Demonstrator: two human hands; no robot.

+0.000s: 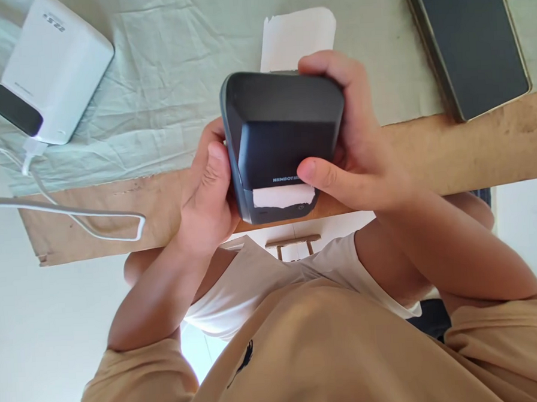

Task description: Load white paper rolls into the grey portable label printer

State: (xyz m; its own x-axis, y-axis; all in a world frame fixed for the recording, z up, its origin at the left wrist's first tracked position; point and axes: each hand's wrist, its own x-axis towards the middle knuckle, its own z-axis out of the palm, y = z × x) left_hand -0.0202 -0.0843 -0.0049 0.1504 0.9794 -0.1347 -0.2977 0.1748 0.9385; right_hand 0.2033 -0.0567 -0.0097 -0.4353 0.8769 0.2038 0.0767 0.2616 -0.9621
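Observation:
Between my two hands is a black label printer [287, 140] with "NIIMBOT" on its lid, raised over the table's front edge. A torn strip of white label paper [284, 196] sticks out of its front slot. My left hand [209, 186] grips the printer's left side, thumb against the edge. My right hand [350, 137] wraps its right side, with the thumb on the lid near the lettering and the fingers at the far right corner. Just beyond the printer, a white piece of paper [298, 37] with one torn edge lies on the cloth, its near end hidden.
A white power bank [58, 68] lies at the left on the green cloth [167, 80], with a white cable [93, 213] trailing over the wooden table edge [450, 146]. At the right is a dark, flat phone-like device [476, 40] on a thicker block. A wooden stool [293, 242] shows below the table.

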